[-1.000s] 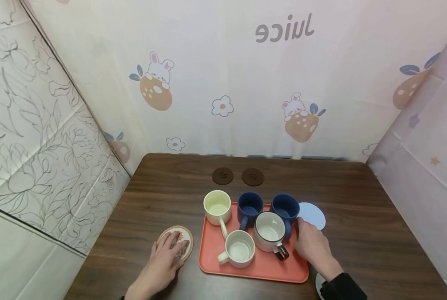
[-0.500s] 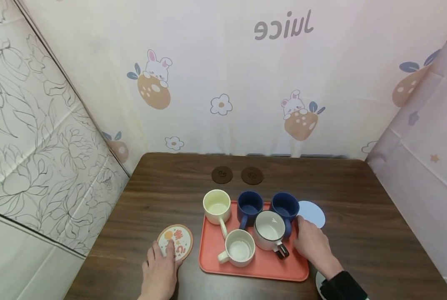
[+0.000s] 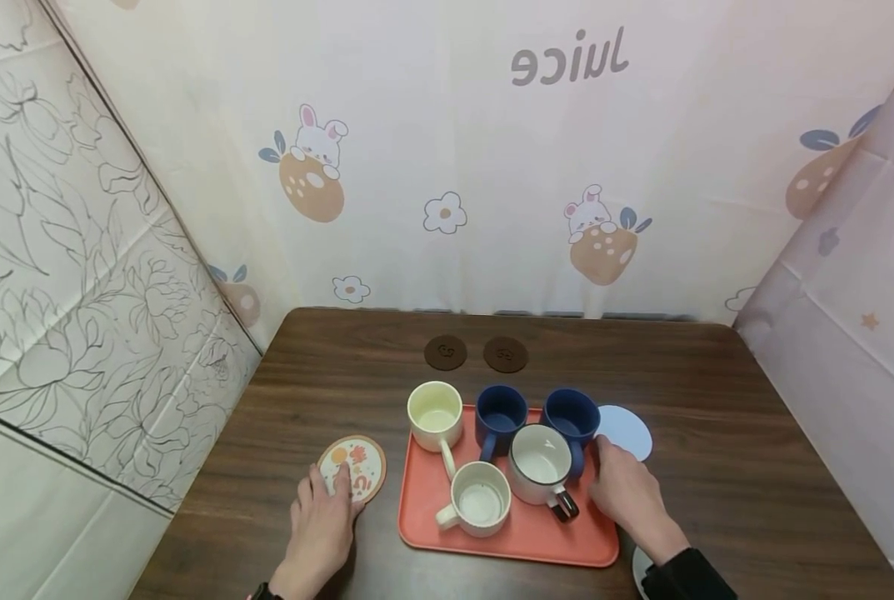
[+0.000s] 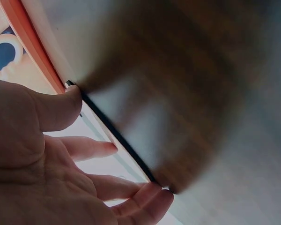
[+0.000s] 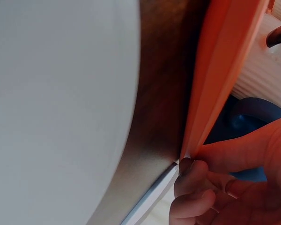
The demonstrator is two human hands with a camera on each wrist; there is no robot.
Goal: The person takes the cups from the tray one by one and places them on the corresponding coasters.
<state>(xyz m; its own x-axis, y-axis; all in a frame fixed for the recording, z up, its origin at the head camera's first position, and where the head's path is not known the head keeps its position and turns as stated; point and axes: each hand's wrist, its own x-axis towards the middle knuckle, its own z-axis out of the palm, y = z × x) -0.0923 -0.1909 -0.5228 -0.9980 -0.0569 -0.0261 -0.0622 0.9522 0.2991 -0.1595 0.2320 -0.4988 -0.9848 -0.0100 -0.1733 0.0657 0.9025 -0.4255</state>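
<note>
My left hand [image 3: 317,521] holds a round printed coaster [image 3: 364,462] by its edge, left of the tray, with one finger lying over its top. In the left wrist view the thumb [image 4: 61,108] and fingers are at opposite ends of the coaster's dark edge [image 4: 117,126]. At the right rim of a coral-red tray [image 3: 514,546], my right hand [image 3: 630,492] pinches the rim between thumb and fingers. On the tray stand two navy mugs [image 3: 501,408], a pale yellow mug [image 3: 435,408], a cream mug [image 3: 480,500] and a white mug with a dark handle [image 3: 536,458].
Two dark brown coasters [image 3: 445,352] lie behind the tray on the wooden table [image 3: 327,367]. A pale blue disc [image 3: 626,432] lies beyond my right hand. Another light disc [image 3: 640,567] is partly hidden under my right sleeve. Patterned curtains [image 3: 447,150] stand behind and at both sides.
My left hand has drawn back from the coaster's top to its near edge, baring the print. The coaster has shifted slightly away from me. The right hand and tray stay put.
</note>
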